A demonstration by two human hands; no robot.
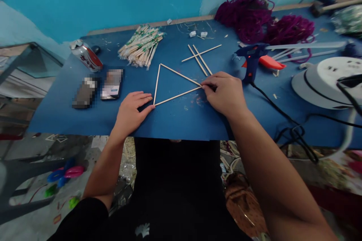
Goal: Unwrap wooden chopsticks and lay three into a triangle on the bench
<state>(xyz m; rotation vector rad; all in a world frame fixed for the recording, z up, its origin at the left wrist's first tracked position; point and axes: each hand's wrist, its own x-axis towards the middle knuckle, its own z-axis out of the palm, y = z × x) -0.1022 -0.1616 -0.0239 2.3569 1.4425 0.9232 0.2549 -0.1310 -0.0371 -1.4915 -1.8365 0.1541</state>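
Three thin wooden sticks form a triangle (178, 95) on the blue table. My left hand (133, 111) lies on the table with its fingers apart, the thumb touching the triangle's lower left corner. At the right corner, the thumb and forefinger of my right hand (224, 92) pinch the meeting stick ends. Three loose sticks (201, 53) lie crossed beyond my right hand. To its right stands a blue glue gun (252, 58) with a lit red light.
Wrapped chopsticks (143, 47) lie at the back. A can (86, 56) and two phones (112, 84) are on the left. Purple yarn (244, 17), a white power strip (325, 83) and black cables (294, 130) occupy the right. The table's front edge (181, 139) is near my body.
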